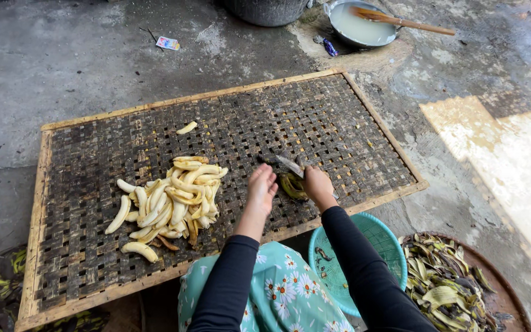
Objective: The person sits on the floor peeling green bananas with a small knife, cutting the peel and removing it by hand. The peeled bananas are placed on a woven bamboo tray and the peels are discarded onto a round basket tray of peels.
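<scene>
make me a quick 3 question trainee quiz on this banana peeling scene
1. True or false: the right hand holds a knife.
2. Where does the pile of peeled bananas lie? A) in the teal basket B) on the woven bamboo tray, to the left of the hands C) in the metal bowl
3. What lies between the left hand and the right hand?

Key
1. True
2. B
3. An unpeeled, greenish-dark banana
</scene>
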